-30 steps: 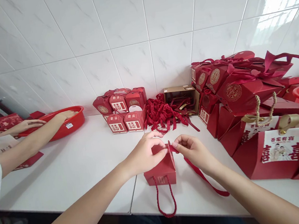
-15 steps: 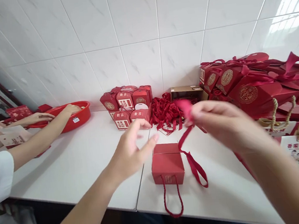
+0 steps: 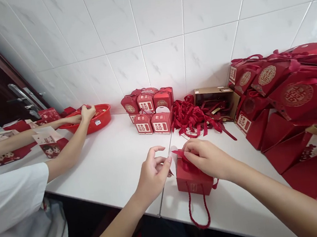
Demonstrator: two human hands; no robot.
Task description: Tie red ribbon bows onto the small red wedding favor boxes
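A small red gift box [image 3: 196, 182] with a twisted red cord handle [image 3: 200, 225] lies near the table's front edge. My right hand [image 3: 205, 157] is over its top, fingertips pinching a red ribbon [image 3: 183, 157]. Part of the ribbon is hidden under the palm, and another bit shows at the box's right side. Left of the box, my left hand [image 3: 154, 171] has its fingers curved but apart. Its thumb tip is at the edge of a raised flap [image 3: 173, 162] with a pale inner face; whether it grips the flap is unclear.
Behind are stacked red boxes [image 3: 147, 106], a heap of red ribbons [image 3: 189, 115] and an open carton [image 3: 214, 93]. Many finished-looking red boxes [image 3: 286, 93] pile up at right. At left, a co-worker's hands [image 3: 88, 112] are over a red basin [image 3: 102, 122].
My right hand has brought the ribbon down and left onto the box top. My left hand has come up to the flap. The view has shifted left, and the co-worker's hand has lifted.
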